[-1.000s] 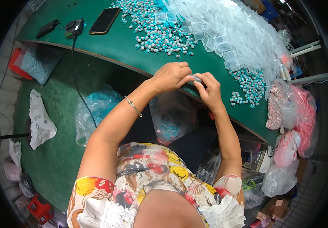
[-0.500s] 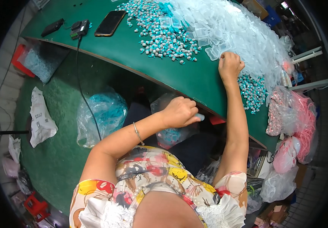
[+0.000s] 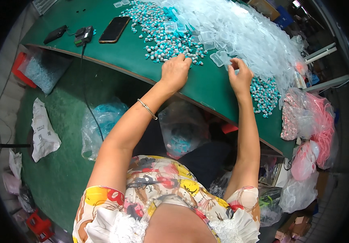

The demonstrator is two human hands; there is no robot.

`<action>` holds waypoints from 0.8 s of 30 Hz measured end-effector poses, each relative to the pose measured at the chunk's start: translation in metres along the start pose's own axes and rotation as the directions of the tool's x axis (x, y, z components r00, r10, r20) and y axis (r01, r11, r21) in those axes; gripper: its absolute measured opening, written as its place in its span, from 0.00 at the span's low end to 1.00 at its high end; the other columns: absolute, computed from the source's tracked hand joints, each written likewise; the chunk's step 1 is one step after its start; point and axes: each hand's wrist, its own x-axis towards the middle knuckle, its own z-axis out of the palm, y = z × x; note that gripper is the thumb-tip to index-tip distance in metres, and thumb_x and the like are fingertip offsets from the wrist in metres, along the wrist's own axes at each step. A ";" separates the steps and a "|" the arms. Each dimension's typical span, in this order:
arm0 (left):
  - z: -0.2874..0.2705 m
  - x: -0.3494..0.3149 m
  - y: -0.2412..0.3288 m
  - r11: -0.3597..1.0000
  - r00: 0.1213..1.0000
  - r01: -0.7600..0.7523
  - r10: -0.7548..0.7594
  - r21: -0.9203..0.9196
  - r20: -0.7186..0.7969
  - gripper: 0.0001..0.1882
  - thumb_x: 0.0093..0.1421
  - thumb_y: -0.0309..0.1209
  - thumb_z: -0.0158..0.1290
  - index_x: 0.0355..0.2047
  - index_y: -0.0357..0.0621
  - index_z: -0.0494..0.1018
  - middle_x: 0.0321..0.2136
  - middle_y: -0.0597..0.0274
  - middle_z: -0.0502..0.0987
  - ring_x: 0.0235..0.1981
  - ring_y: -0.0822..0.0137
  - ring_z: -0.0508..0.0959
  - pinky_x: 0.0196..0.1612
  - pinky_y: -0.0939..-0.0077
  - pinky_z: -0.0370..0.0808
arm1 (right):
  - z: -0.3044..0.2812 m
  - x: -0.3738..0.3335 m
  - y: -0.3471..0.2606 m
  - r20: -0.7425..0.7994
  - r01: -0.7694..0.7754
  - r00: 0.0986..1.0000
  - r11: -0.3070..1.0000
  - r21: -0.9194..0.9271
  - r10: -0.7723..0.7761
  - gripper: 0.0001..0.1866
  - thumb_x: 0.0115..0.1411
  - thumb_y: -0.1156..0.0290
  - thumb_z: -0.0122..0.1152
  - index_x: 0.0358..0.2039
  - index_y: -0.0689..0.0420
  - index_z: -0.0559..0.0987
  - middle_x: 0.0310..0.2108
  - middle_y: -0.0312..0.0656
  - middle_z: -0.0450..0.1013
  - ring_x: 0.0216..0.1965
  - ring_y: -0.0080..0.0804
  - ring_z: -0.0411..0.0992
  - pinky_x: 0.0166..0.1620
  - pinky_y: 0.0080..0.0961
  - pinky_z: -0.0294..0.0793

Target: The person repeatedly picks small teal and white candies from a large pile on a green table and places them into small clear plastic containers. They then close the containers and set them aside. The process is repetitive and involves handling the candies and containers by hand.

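Note:
My left hand (image 3: 175, 73) reaches over the near edge of a pile of small grey-and-teal pieces (image 3: 164, 46), which look like earplugs. Its fingers are curled down, and the fingertips are hidden behind the hand. My right hand (image 3: 240, 76) hovers by the near side of a large heap of clear plastic cases (image 3: 243, 34). Its thumb and index finger are apart, with nothing visible between them. One clear case (image 3: 220, 58) lies just left of it. More grey-and-teal pieces (image 3: 264, 97) lie beyond its wrist, to the right.
A phone (image 3: 114, 29) and a small black device (image 3: 84, 35) with a cable lie on the green table (image 3: 142, 67). Below its edge, a clear bag (image 3: 182, 129) holds teal-tinted pieces. Bags of pink cords (image 3: 322, 125) hang at the right.
My left hand has moved up from over the bag, where a pale translucent thing showed at its fingers, to the grey-and-teal pile. My right hand has drawn slightly nearer and its thumb has parted.

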 end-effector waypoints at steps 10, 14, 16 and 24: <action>-0.003 -0.019 0.005 0.964 0.998 -0.063 0.055 -0.259 -0.039 0.05 0.55 0.26 0.58 0.32 0.44 0.73 0.30 0.57 0.74 0.34 0.51 0.78 0.34 0.57 0.75 | -0.012 -0.073 -0.042 0.099 0.386 0.922 0.912 -0.141 -0.375 0.13 0.50 0.79 0.63 0.37 0.52 0.78 0.34 0.36 0.76 0.39 0.37 0.74 0.49 0.36 0.63; -0.006 -0.021 0.008 0.955 0.998 -0.058 0.060 -0.292 -0.003 0.05 0.55 0.26 0.57 0.34 0.45 0.76 0.30 0.56 0.76 0.34 0.51 0.78 0.36 0.58 0.75 | -0.012 -0.080 -0.028 0.078 0.351 0.935 0.935 -0.049 -0.346 0.14 0.50 0.79 0.64 0.38 0.52 0.78 0.34 0.37 0.75 0.39 0.37 0.73 0.48 0.35 0.64; -0.007 -0.023 0.007 0.950 0.999 -0.046 0.051 -0.309 0.009 0.06 0.55 0.26 0.58 0.34 0.45 0.78 0.31 0.56 0.76 0.34 0.51 0.78 0.36 0.59 0.75 | -0.016 -0.084 -0.041 0.094 0.345 0.935 0.938 -0.028 -0.341 0.13 0.50 0.79 0.64 0.38 0.53 0.77 0.33 0.38 0.75 0.39 0.38 0.73 0.47 0.36 0.64; -0.004 -0.017 0.008 0.931 0.998 0.022 0.001 -0.364 0.064 0.07 0.55 0.27 0.59 0.35 0.43 0.78 0.31 0.55 0.78 0.34 0.51 0.79 0.38 0.60 0.76 | 0.003 -0.100 -0.075 0.127 0.147 0.982 0.988 -0.046 -0.140 0.10 0.53 0.78 0.61 0.38 0.59 0.77 0.33 0.46 0.73 0.38 0.48 0.72 0.41 0.41 0.69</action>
